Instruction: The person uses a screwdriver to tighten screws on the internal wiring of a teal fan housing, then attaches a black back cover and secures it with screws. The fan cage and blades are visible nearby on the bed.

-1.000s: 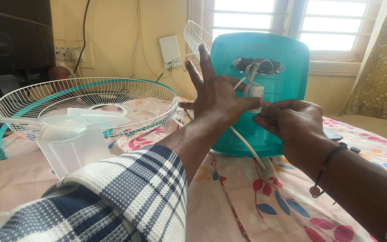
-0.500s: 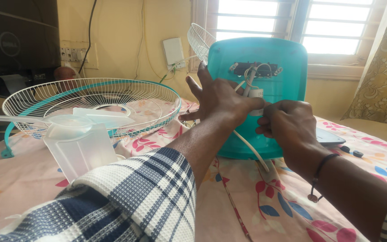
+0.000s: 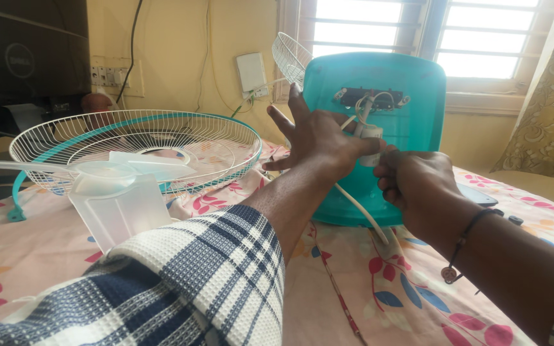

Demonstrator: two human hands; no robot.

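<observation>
A teal plastic fan base stands on edge on the bed, its underside toward me, with a dark slot and white wires near the top. My left hand rests against it, fingers spread upward, thumb pressing a small white part on the wires. My right hand is closed just right of that part, pinching it or the wire; which one is hidden. A white cable runs down from there to the bed.
A white wire fan guard with a teal rim lies at left, a clear fan blade on it. Another wire guard leans behind the base. A dark monitor, wall sockets, window and curtain stand beyond.
The view has shifted slightly. My left hand has slid a little right and lower on the base. My right hand stays at the white part.
</observation>
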